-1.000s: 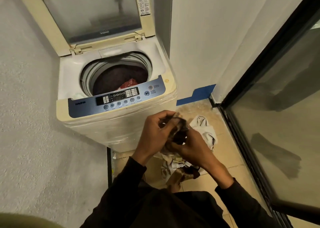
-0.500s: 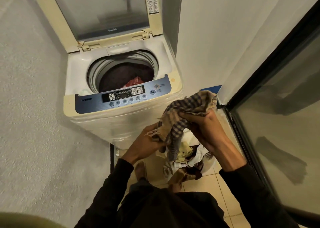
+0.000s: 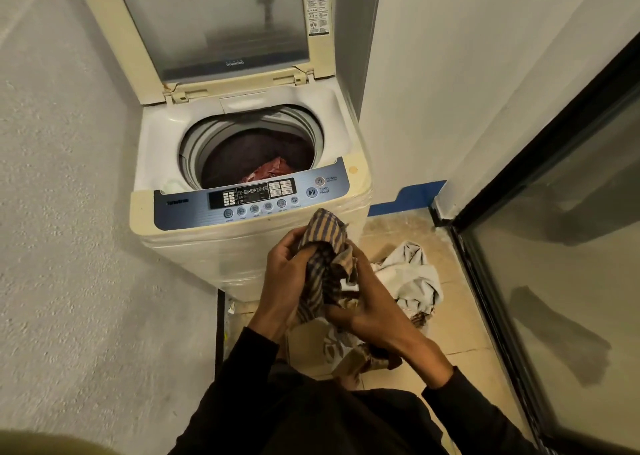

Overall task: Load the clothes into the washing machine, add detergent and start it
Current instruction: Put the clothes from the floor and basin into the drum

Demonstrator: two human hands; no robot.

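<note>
Gripping the checked cloth (image 3: 325,246) bunched in both hands, left hand (image 3: 287,274) and right hand (image 3: 367,312), you have the drum (image 3: 256,149) just ahead, slightly left.

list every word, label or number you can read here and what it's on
"POWER" beside the round button on the washing machine's control panel
"START PAUSE" beside the play/pause button
Brand word at the panel's left: blurred, unreadable
Small button captions and display: too small
Lid sticker: too small
Logo on the lid's glass: upside down, unreadable
</note>
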